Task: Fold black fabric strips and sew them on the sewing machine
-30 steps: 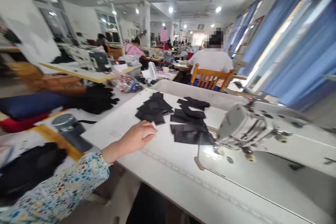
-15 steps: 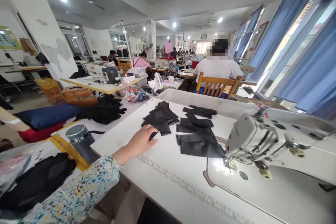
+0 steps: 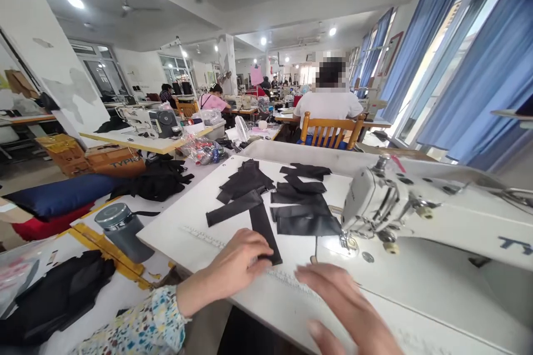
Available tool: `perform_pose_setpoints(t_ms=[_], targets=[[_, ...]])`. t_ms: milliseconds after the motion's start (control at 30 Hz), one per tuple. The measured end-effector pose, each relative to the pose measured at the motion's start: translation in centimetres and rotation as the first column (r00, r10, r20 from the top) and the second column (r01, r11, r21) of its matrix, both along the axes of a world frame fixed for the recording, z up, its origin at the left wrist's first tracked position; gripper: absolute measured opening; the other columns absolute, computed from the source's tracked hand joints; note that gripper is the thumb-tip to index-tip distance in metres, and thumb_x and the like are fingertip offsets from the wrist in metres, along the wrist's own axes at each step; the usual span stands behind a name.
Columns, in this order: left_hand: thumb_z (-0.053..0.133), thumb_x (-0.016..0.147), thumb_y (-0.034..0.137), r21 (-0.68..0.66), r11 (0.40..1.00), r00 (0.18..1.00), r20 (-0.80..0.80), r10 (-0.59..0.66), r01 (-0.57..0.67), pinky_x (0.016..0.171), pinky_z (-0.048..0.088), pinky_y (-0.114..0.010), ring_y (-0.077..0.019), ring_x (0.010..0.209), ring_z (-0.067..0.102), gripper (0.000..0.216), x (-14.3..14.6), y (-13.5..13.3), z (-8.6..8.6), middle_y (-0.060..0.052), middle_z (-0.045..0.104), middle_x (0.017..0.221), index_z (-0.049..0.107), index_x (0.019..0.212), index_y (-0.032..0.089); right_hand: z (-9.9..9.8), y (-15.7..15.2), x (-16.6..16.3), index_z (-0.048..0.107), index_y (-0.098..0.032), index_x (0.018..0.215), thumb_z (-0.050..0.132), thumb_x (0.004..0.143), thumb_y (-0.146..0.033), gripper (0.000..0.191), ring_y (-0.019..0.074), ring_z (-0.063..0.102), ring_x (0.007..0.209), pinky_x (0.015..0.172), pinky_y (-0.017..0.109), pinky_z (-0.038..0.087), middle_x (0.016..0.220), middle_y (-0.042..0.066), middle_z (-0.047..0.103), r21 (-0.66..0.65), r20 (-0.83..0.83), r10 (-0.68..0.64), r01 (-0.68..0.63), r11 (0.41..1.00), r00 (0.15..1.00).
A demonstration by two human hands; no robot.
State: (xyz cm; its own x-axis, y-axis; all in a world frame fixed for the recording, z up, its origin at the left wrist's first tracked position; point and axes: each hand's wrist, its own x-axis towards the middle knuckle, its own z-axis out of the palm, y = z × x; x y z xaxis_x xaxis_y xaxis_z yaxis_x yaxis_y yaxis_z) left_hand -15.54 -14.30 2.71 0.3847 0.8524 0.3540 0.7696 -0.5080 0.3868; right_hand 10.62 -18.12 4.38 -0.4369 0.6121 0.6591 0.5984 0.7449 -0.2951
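Observation:
My left hand (image 3: pixel 241 259) is closed on the near end of a black fabric strip (image 3: pixel 264 227), which lies slanting across the white table (image 3: pixel 175 244). The strip's far end reaches a fanned pile of black fabric pieces (image 3: pixel 245 177). To the right, my right hand (image 3: pixel 345 299) hovers low over the table's printed ruler (image 3: pixel 291 280), fingers apart and slightly blurred, holding nothing. Beyond it, more black pieces (image 3: pixel 308 223) lie in an overlapping row that runs up to the needle area of a white sewing machine (image 3: pixel 370 199).
At left, a grey lidded cup (image 3: pixel 125 227) and black cloth (image 3: pixel 62 294) sit on a lower surface. A navy cushion (image 3: pixel 62 194) lies farther back. Ahead, a person in a white shirt (image 3: pixel 328 108) sits on a wooden chair (image 3: pixel 331 130).
My left hand has moved right and nearer, drawing a black strip from the pile. My right hand has come into view at the lower right. The view has turned slightly right.

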Motion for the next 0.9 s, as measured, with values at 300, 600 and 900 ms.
perform_pose_setpoints(t_ms=[300,600,900], targets=[[0.045,0.1,0.013,-0.038,0.997,0.997,0.034,-0.066,0.068,0.103,0.054,-0.038,-0.0204,0.116,0.064,0.034,-0.4,-0.1,-0.1,-0.006,0.069,0.123,0.07,0.121,0.023,-3.7,-1.1,-1.6,0.058,-0.017,0.14,0.055,0.098,-0.019,0.043,0.0314,0.051,0.135,0.113,0.055,0.046,0.143,0.011,0.061,-0.364,0.217,0.118,-0.031,0.931,0.969],[0.047,0.103,0.022,-0.054,0.978,0.979,0.047,-0.201,0.203,0.107,0.051,-0.043,-0.0239,0.121,0.062,0.029,2.2,0.8,0.1,-0.008,0.066,0.127,0.066,0.125,0.022,-4.0,-2.9,0.9,0.059,-0.016,0.128,0.052,0.094,-0.006,0.036,0.0283,0.053,0.107,0.094,0.048,0.051,0.117,0.012,0.063,-0.405,0.143,-0.047,0.102,0.909,0.989],[0.059,0.1,0.026,-0.216,0.921,0.932,0.24,-0.272,0.324,0.108,0.051,-0.037,-0.0234,0.127,0.059,0.036,4.4,-3.6,-1.1,-0.01,0.063,0.134,0.056,0.135,0.021,-2.6,-0.9,0.0,0.057,-0.023,0.096,0.052,0.096,-0.008,0.015,0.0211,0.056,0.096,0.086,0.037,0.048,0.097,0.003,0.061,-0.578,-0.202,-0.01,-0.111,0.809,0.979]])
